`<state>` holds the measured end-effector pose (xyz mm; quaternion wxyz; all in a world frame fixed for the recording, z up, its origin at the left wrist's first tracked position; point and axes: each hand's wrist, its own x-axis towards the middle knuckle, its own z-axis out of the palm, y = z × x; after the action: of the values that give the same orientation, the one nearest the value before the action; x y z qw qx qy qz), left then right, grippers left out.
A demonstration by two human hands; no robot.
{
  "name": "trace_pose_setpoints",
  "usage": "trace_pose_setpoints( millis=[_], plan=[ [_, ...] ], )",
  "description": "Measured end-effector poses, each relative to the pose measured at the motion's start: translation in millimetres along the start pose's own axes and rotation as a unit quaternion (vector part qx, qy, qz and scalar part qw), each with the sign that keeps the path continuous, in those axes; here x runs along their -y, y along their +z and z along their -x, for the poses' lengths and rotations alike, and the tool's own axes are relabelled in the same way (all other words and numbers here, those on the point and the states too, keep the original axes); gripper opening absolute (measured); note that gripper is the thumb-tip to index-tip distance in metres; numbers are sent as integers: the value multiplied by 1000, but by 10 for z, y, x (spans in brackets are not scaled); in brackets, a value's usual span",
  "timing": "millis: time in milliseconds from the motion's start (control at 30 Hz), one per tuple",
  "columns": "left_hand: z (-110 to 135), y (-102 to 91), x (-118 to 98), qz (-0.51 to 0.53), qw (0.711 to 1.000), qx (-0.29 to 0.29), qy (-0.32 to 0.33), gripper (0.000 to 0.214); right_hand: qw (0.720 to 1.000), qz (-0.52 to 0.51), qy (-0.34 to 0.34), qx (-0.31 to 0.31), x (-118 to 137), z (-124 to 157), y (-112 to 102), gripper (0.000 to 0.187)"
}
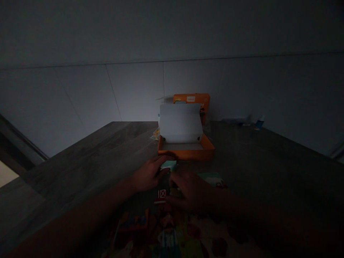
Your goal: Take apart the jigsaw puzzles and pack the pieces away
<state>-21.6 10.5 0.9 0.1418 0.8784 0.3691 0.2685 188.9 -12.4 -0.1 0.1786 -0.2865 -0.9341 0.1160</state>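
Dim light hides much of the detail. My left hand (150, 175) reaches in from the left, its thumb and fingers closed on a small light-green printed piece (170, 164). Close to the right of it, my right hand (192, 190) is bent low over the picture, thumb and index finger apart; its fingertips are near the piece's lower edge. Whether they touch it I cannot tell. Below the hands lies a piece with a red barn door (162, 194). Nearer to me is a colourful picture with a figure in striped clothes (168, 236). Another green-topped printed piece (212, 177) shows partly behind my right hand.
An orange box (186, 154) with its white-lined lid raised stands just beyond my hands. Behind it, another orange box (205, 98) leans upright by the wall. A clear plastic bag (156, 134) lies left of the box. A small blue-and-white bottle (259, 123) stands at the back right.
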Motion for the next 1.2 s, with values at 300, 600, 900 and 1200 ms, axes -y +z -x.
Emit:
trace_pose_setpoints(
  millis=[300,600,900,1200],
  plan=[
    [0,19,0,25,1000,1,-12,38,999,46,-13,18,-23,-3,41,47],
    [-38,-44,17,61,991,-40,-110,30,999,45,-10,28,4,-16,8,48],
    [21,-95,-59,-203,969,-91,-108,30,999,43,-16,26,2,-16,17,46],
    [199,-602,-895,88,969,-162,-165,21,997,58,-14,38,-11,-29,26,47]
  ],
)
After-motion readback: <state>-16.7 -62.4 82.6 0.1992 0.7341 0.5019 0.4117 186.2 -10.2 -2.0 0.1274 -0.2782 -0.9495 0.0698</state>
